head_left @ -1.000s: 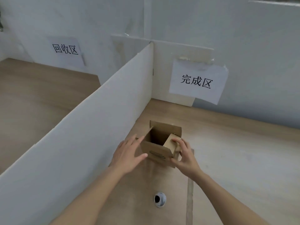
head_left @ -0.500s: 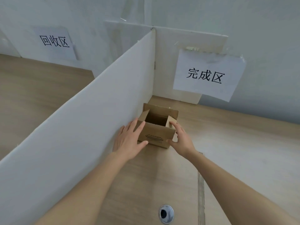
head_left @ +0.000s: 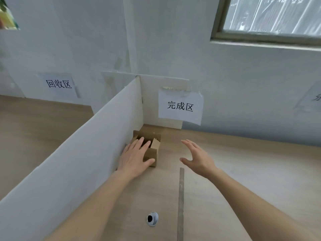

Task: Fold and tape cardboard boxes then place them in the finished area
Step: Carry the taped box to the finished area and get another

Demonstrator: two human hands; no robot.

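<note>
A small brown cardboard box stands on the wooden table in the corner, against the white divider board. Its top flaps stand open. A paper sign reading 完成区 hangs on the panel behind it. My left hand lies over the box's near left side with straight fingers, the thumb against the front face. To the right, my right hand hovers open, apart from the box, palm turned left.
The white divider board runs from the near left to the back corner. Beyond it a second sign, 回收区, hangs on the wall. A round metal grommet hole and a table seam lie near me. A window sits top right.
The box has slid farther back into the corner by the divider. My right hand has let go of it and drawn off to the right. My left hand still touches it.
</note>
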